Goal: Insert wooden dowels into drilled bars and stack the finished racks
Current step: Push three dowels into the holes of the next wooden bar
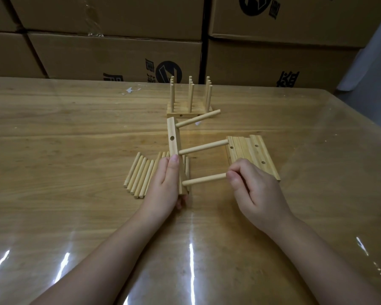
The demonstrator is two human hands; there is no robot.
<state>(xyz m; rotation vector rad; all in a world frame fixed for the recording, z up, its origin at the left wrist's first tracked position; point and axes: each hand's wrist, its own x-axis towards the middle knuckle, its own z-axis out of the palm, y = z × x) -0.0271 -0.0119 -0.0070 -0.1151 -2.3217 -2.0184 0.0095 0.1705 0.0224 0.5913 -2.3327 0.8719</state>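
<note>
My left hand [166,183] grips the near end of a drilled wooden bar [173,139], held on edge above the table. Three dowels stick out of the bar to the right. My right hand [253,186] pinches the outer end of the nearest dowel [204,179], whose other end sits in the bar. The middle dowel [202,147] and the far dowel [198,119] stand in their holes untouched. A side hole in the bar is open. Loose dowels [139,175] lie in a row left of my left hand, partly hidden by it.
Finished racks [189,111] with upright dowels stand at the back centre. A group of drilled bars [251,150] lies flat behind my right hand. The wooden table [75,139] has a glossy clear cover. Cardboard boxes [119,53] wall off the far edge.
</note>
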